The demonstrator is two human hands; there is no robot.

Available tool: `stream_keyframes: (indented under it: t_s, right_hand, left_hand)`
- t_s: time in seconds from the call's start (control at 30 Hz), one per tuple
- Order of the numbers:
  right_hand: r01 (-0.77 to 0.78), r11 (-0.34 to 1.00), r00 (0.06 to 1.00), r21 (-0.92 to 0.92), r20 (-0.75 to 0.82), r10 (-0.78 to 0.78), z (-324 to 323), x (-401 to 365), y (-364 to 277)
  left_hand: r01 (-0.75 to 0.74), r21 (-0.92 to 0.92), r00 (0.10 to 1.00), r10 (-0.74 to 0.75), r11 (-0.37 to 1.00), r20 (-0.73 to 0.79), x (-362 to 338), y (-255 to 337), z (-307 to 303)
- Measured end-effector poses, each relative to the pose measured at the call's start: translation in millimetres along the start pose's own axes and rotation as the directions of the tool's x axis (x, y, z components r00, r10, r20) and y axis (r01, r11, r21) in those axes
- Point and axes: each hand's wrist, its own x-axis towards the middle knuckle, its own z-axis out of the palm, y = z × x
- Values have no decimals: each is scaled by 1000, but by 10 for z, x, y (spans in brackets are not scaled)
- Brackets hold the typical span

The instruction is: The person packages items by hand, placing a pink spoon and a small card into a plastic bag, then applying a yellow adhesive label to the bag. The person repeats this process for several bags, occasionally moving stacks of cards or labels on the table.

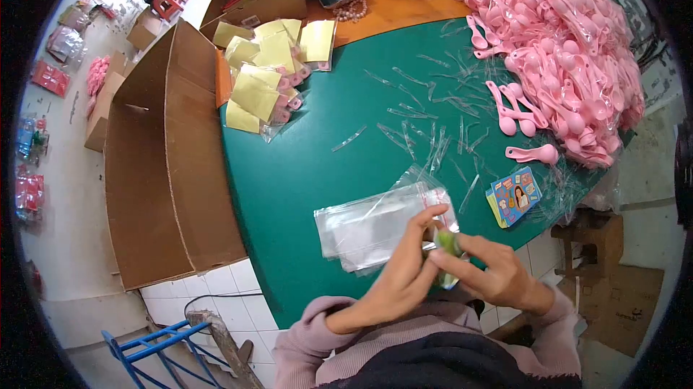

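At the near edge of the green tabletop (303, 172), both hands meet just above a stack of clear plastic bags (361, 230). The left hand (401, 277) and right hand (494, 273) each pinch a small green item (449, 243) between curled fingers; what it is cannot be told. A pile of pink spoons (570, 49) lies far right, a printed card pack (514, 196) nearer, and 1 open cardboard box (173, 165) to the left.

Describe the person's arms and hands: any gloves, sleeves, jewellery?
Left hand and right hand are bare: no gloves, and no rings or watch that I can see. Left sleeve and right sleeve are long, mauve-pink knit, with cuffs ending at the wrists.
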Motion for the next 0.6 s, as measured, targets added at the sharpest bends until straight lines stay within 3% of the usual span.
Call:
stream_keyframes:
  t_s: [0.07, 0.13, 0.17, 0.2, 0.23, 0.27, 0.33, 0.37, 0.4, 0.43, 0.47, 0.5, 0.6]
  right_hand:
    - [30, 966, 961, -258, -258, -99, 13, -181, 163]
    - [-271, 850, 716, -451, -684, -135, -135, -504, 444]
    - [-606, 608, 527, -513, -832, -176, -372, -711, 648]
    - [-844, 306, 364, -441, -889, -278, -702, -1058, 949]
    - [-861, 205, 363, -465, -845, -393, -1178, -1613, 1361]
    - [-912, 320, 134, -255, -925, -355, -1499, -1944, 1654]
    - [-999, 1, 39, -41, -962, -271, -2115, -3036, 2476]
    - [-998, -62, 17, -8, -988, -151, -2344, -3596, 2948]
    - [-997, -77, 14, -20, -997, 80, -2502, -4194, 3491]
    - [-998, -35, 38, -54, -931, 363, -2572, -4667, 3974]
    - [-997, 33, 76, -70, -820, 568, -2514, -5006, 4371]
    - [-998, 46, 56, -33, -703, 709, -2503, -5182, 4488]
    - [-1000, 10, -8, 26, -614, 789, -2339, -5190, 4532]
  left_hand:
    - [25, -168, 997, -37, 985, -69, 0, 30, 120]
    - [-35, -65, 991, 27, 997, -128, -66, -44, 12]
    - [-87, 41, 981, 93, 995, -169, -116, -89, -78]
    - [-41, 160, 969, 79, 986, -236, -180, -118, -198]
    - [-3, 209, 952, 66, 978, -297, -250, -106, -301]
    - [37, 256, 933, 58, 966, -356, -314, -95, -391]
    - [85, 325, 880, 82, 942, -468, -434, -91, -489]
    - [96, 347, 860, 98, 933, -502, -477, -81, -512]
    - [98, 346, 857, 98, 933, -507, -527, -93, -538]
    - [108, 315, 844, 81, 943, -530, -579, -117, -553]
    - [119, 282, 830, 61, 952, -554, -617, -132, -558]
    - [129, 285, 812, 64, 950, -580, -636, -109, -541]
    - [134, 213, 804, 19, 968, -594, -726, -94, -515]
